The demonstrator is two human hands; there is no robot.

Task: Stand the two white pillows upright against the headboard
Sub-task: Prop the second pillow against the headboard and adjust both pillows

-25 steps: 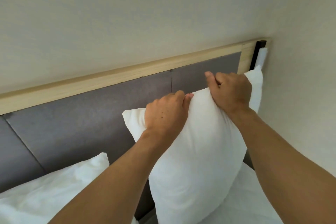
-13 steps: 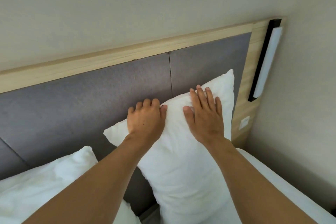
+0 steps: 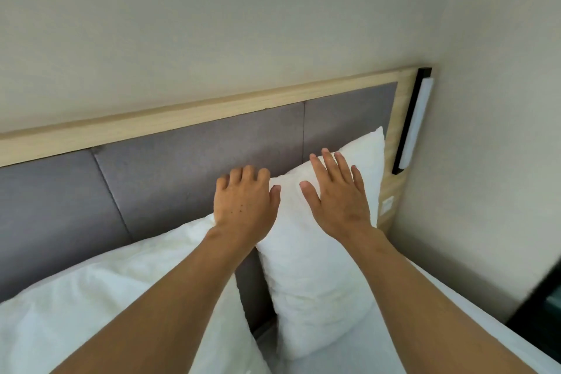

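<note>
A person's bare arms reach forward over a bed (image 3: pixel 473 340) toward its padded grey headboard (image 3: pixel 188 167), which is framed by a pale wooden rail (image 3: pixel 182 118). The right pillow (image 3: pixel 315 276), white and plump, stands upright on the mattress at about 4 o'clock from the frame's centre, its back leaning against the headboard and its top corner rising toward 1 o'clock, close beside the wooden end post. The right hand (image 3: pixel 340 200) lies flat with fingers spread on the upper face of that pillow, released and gripping nothing. The left hand (image 3: pixel 244 203) is also released, fingers loosely curled, at the pillow's upper left edge, its thumb touching the white fabric; whether the palm presses on the pillow cannot be told. The left pillow (image 3: pixel 100 297) lies at 8 o'clock, slumped low with its upper edge resting against the headboard, partly hidden under the left forearm. A narrow gap of grey padding shows between the two pillows. At 2 o'clock a slim black-and-white wall light (image 3: pixel 416 121) is fixed at the end of the headboard, with a small white switch (image 3: pixel 387 203) on the wood below it.
</note>
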